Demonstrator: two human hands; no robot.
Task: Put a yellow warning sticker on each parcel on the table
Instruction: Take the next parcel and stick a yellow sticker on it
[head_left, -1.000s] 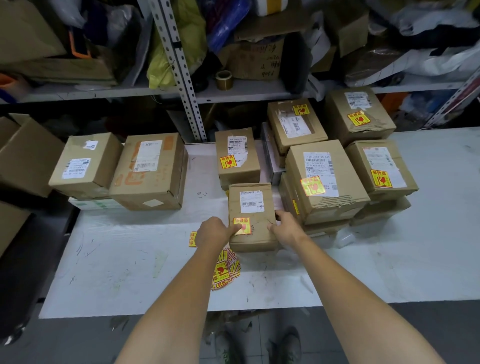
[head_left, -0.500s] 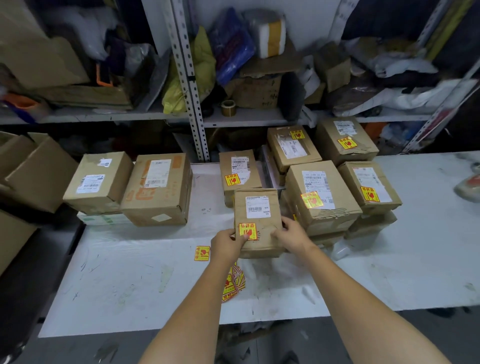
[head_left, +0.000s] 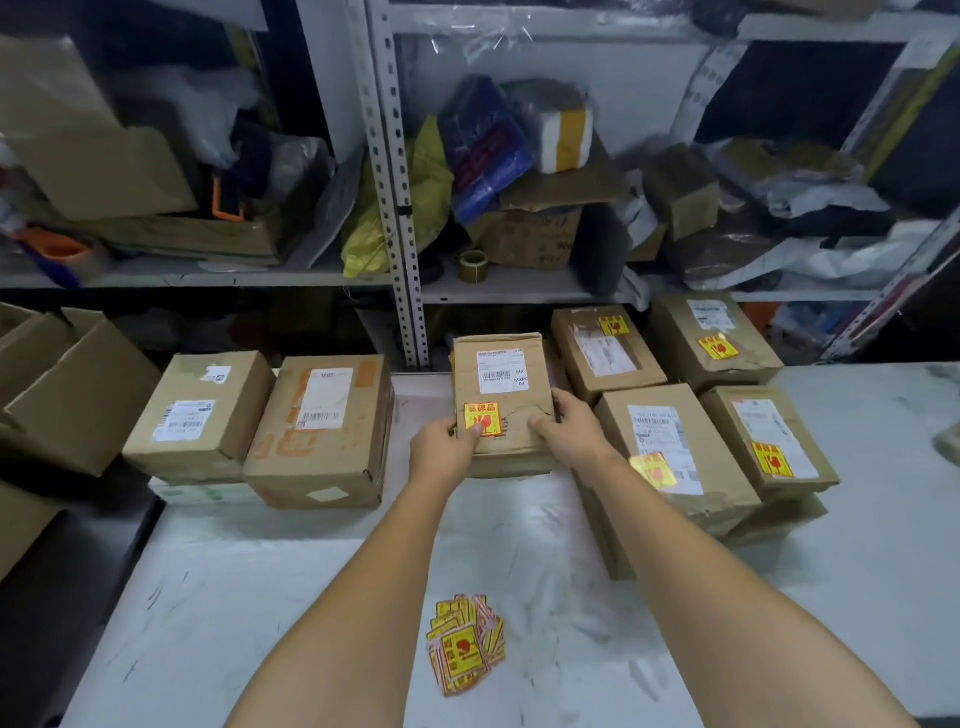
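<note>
Both hands grip a small brown parcel (head_left: 501, 379) with a white label and a yellow warning sticker (head_left: 482, 419) on its near left corner. My left hand (head_left: 441, 449) holds its left near edge, thumb on the sticker. My right hand (head_left: 569, 434) holds its right near corner. The parcel is at the table's far middle; what lies under it is hidden. To the right, several stacked parcels (head_left: 670, 447) carry yellow stickers. At the left, two brown parcels (head_left: 200, 410) (head_left: 322, 431) show only white labels. A loose pile of yellow stickers (head_left: 465, 644) lies on the white table (head_left: 234, 597).
A metal shelf rack (head_left: 400, 208) full of boxes, bags and a tape roll (head_left: 472, 266) stands behind the table. Open cartons (head_left: 67, 384) sit beyond the table's left edge. A flat white box (head_left: 208, 492) lies under the left parcels.
Both hands have carried the small stickered parcel away from me, from the table's middle to the back row where another stickered parcel stood. The view has tilted up toward the shelves.
</note>
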